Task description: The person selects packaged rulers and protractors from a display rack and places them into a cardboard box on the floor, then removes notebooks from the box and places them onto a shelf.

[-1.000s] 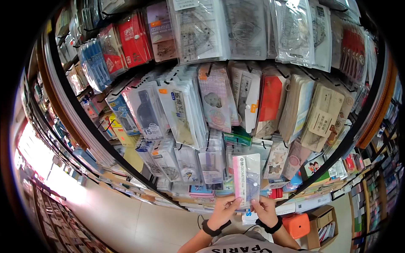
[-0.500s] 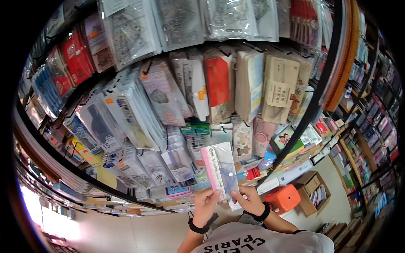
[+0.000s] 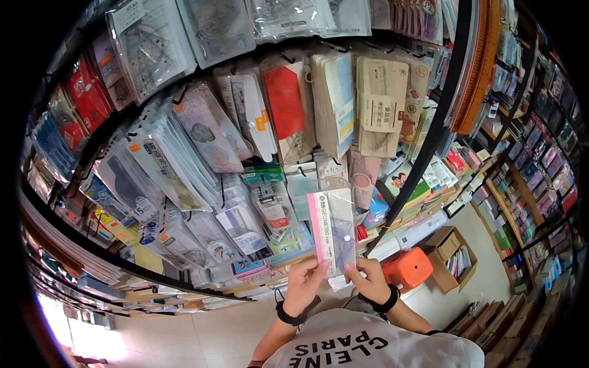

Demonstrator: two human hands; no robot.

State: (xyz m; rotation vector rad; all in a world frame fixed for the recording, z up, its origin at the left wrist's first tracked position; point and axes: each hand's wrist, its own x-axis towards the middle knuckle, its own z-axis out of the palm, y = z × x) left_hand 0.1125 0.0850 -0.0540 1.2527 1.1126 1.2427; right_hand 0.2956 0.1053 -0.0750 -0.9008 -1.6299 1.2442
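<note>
Over the last 1 second the view has swung to the right, so the display rack [image 3: 422, 150] now sits farther left and more of the printed shirt [image 3: 374, 340] shows below. The flat packet [image 3: 334, 230] has come along with the turn and now overlaps a part of the lower row farther to the right. The grip looks the same, with the packet's front turned to the camera; this suggests that it is being looked over and that handling has not moved past that.

The left hand [image 3: 302, 285] pinches the lower left corner and the right hand [image 3: 371, 283] the lower right, each with its thumb near the front edge. Neither has let go. The packet is held up before the rack, slightly tilted, above the person's chest; whether it touches the goods behind cannot be told.

It is a clear sleeve with a pink strip down its left side, beside white with sideways lettering that reads roughly "GEOMETRIC". A bluish, see-through shape shows at the lower right, near 1 small pale round spot, perhaps a snap.
</note>
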